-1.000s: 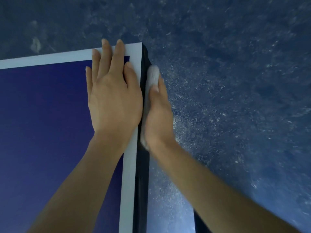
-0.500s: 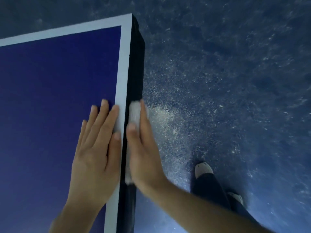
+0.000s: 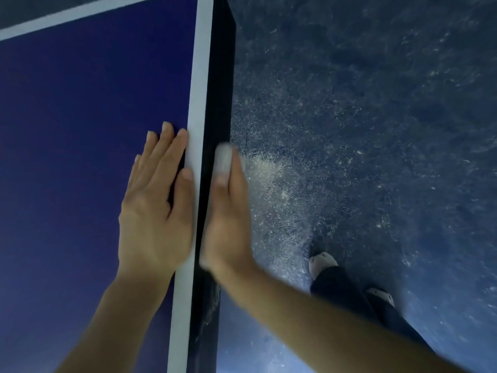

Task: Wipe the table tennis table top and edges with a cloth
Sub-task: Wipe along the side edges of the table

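Okay, right hand (image 3: 228, 224) flat against the black side edge (image 3: 220, 90) of the desk, fingers straight, pressing a white cloth (image 3: 223, 157) onto that edge; so an open grip, palm pressing, not curled round the cloth. Cloth sits between the palm and the edge, only its upper end shows past the fingertips, a pale bit also peeks out near the wrist. Thumb lies along the top of the cloth. Hand is a little blurred.

Left hand (image 3: 157, 211) lies flat on the blue desk top (image 3: 80, 130), palm down, fingers straight and close together, holding nothing, grip open. Its thumb and forefinger side touches the white border line (image 3: 199, 90) that runs along the right side of the top. The two hands are just beside each other, with the white line and the desk corner between them.

A second white line (image 3: 80, 14) runs along the far end of the desk top, meeting the first near the upper middle. Lower part of the black edge shows pale streaks or dust.

Beyond the edge, dark speckled floor (image 3: 376, 130), with a paler scuffed patch near the right hand. Two feet in light shoes (image 3: 321, 261) and dark trouser legs (image 3: 349, 297) at lower right, standing on the floor beside the desk
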